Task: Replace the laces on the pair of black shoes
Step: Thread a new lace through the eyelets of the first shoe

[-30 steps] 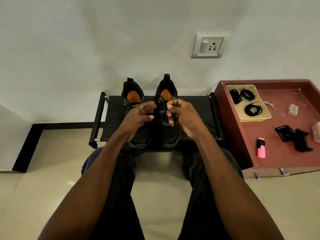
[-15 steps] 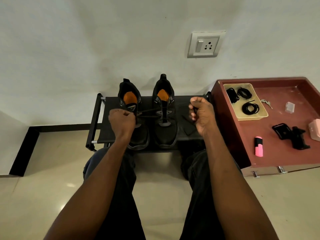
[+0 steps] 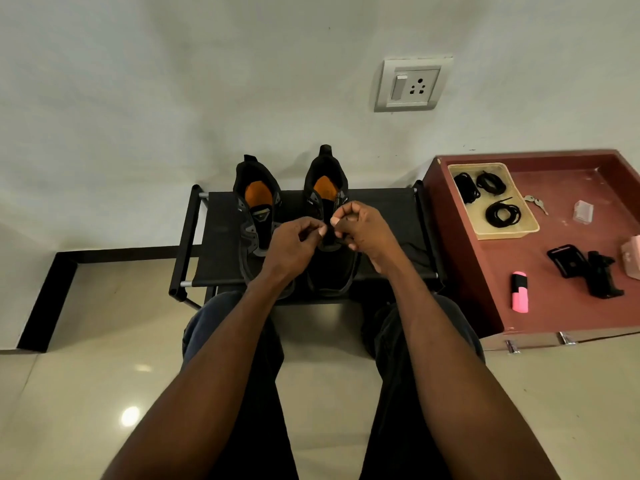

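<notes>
Biggest first: white wall (image 3: 173,81) behind the grip w/ a socket plate (image 3: 412,84) above and to its right; tiled floor (image 3: 329,393) below it; red-brown tray table (image 3: 554,306) well to the right of the grip; black fabric rack (image 3: 221,244) directly under the grip, carrying both shoes.

Right shoe (image 3: 329,271) sits under the grip, heel toward the wall, orange insole showing; left shoe (image 3: 254,216) just beside it on the left, partly behind the left wrist, no lace visible across its tongue.

Left hand (image 3: 294,242) and right hand (image 3: 360,226) nearly touch over the right shoe's tongue; both w/ fingers curled, thumb and fingertips pinching a thin black lace (image 3: 331,233) at the eyelets; lace mostly hidden by the fingers, exact eyelet can't tell.

Far right of the grip: beige tray (image 3: 530,226) on the table holding three coiled spare laces (image 3: 503,214); past it a black clamp-like gadget (image 3: 588,271), pink highlighter (image 3: 520,296), small keys (image 3: 536,202), clear plastic piece (image 3: 583,212).
</notes>
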The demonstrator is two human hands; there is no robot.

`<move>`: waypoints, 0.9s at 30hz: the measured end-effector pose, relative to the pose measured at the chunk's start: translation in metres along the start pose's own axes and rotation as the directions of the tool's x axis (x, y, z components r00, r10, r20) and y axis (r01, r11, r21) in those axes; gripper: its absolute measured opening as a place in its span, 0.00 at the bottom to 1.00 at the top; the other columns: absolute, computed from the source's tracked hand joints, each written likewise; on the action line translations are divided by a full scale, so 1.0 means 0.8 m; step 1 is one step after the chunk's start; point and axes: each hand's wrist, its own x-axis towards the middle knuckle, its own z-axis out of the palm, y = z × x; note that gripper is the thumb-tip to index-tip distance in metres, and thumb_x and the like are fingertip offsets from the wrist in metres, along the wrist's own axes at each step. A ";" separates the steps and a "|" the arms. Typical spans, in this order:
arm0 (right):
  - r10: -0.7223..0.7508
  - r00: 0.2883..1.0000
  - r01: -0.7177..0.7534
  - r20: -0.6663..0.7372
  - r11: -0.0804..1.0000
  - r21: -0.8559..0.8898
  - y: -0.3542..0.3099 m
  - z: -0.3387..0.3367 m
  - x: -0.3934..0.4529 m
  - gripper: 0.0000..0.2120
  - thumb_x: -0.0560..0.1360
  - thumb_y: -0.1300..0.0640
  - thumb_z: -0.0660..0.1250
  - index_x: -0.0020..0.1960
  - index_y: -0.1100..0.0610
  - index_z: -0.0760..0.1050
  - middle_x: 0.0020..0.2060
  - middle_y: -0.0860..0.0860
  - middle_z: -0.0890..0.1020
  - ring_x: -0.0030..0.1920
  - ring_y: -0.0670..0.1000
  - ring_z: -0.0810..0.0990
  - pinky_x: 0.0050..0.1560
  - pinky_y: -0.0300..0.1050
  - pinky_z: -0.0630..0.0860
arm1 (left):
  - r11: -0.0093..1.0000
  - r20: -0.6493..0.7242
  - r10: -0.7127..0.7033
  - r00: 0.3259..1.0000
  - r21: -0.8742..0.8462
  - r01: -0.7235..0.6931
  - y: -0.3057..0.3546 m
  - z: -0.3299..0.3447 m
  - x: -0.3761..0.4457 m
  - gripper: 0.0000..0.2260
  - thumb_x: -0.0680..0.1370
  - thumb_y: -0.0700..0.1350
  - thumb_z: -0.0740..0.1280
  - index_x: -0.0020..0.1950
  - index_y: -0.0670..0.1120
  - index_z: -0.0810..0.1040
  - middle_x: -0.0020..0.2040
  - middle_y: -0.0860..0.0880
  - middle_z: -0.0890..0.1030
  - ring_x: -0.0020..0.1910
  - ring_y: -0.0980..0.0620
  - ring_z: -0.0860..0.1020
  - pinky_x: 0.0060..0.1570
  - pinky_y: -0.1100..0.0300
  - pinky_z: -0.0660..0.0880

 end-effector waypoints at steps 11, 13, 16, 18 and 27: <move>0.024 0.996 -0.031 -0.085 0.997 -0.073 0.016 -0.030 0.005 0.07 0.81 0.66 0.63 0.48 0.60 0.78 0.33 0.52 0.81 0.28 0.46 0.74 0.29 0.38 0.69 | 0.968 -0.581 -0.175 0.795 0.048 0.248 -0.012 -0.028 0.012 0.06 0.82 0.41 0.63 0.56 0.42 0.77 0.55 0.48 0.73 0.55 0.53 0.70 0.56 0.57 0.71; 0.028 0.992 -0.038 -0.120 0.996 -0.079 0.019 -0.028 0.006 0.07 0.81 0.67 0.62 0.49 0.63 0.79 0.34 0.54 0.82 0.29 0.47 0.76 0.30 0.40 0.72 | 0.956 -0.607 -0.188 0.772 0.066 0.285 -0.016 -0.029 0.012 0.06 0.81 0.41 0.63 0.56 0.43 0.77 0.55 0.48 0.72 0.56 0.52 0.69 0.59 0.54 0.72; 0.022 0.992 -0.027 -0.125 0.999 -0.040 0.017 -0.019 0.006 0.07 0.81 0.70 0.59 0.52 0.65 0.76 0.38 0.58 0.82 0.32 0.49 0.79 0.33 0.40 0.78 | 0.943 -0.582 -0.126 0.803 0.182 0.280 -0.017 -0.022 0.010 0.11 0.79 0.41 0.66 0.62 0.44 0.76 0.62 0.45 0.70 0.63 0.48 0.67 0.68 0.51 0.68; 0.020 0.995 -0.020 -0.100 1.000 -0.005 0.018 -0.012 0.007 0.05 0.81 0.70 0.60 0.52 0.66 0.74 0.38 0.61 0.82 0.33 0.53 0.81 0.34 0.42 0.80 | 0.967 -0.492 -0.020 0.870 0.213 0.142 -0.012 -0.016 0.009 0.17 0.78 0.41 0.67 0.67 0.45 0.73 0.67 0.44 0.69 0.69 0.47 0.66 0.70 0.52 0.66; -0.013 0.997 0.006 -0.075 0.995 -0.096 0.023 0.001 0.014 0.04 0.77 0.69 0.68 0.45 0.63 0.80 0.32 0.53 0.81 0.30 0.45 0.79 0.35 0.37 0.78 | 0.971 0.033 0.137 0.990 0.193 -0.140 -0.006 0.011 0.013 0.09 0.79 0.40 0.68 0.57 0.45 0.83 0.51 0.50 0.85 0.52 0.55 0.80 0.70 0.61 0.56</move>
